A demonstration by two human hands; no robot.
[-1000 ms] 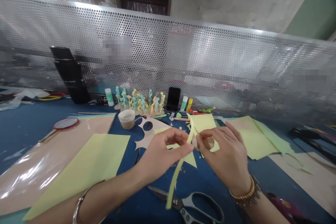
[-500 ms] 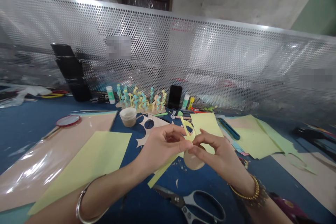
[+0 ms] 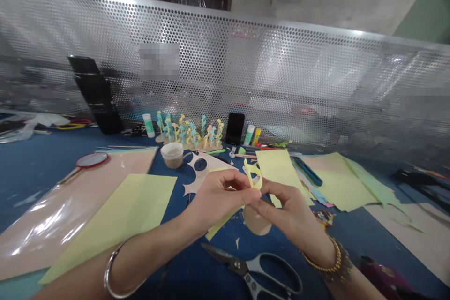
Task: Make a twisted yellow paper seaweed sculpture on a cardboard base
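A narrow yellow paper strip, bent into a loop, stands up between the fingertips of both hands. My left hand pinches its lower end between thumb and fingers. From the other side, my right hand closes its thumb and forefinger on the same spot, the tips of both hands touching. Just under the right fingers is a round beige paper disc, partly covered. Another yellow strip slants beneath my left hand. Grey-handled scissors lie on the blue table in front of the hands.
Small twisted paper figures stand at the back beside a phone, glue sticks and a white cup. Yellow sheets lie left and right. A black bottle and a magnifying glass are at left.
Both hands have shifted very slightly, still pinching the yellow loop. The right hand sits a little further left and lower. The loop leans less and the strip below shows less.
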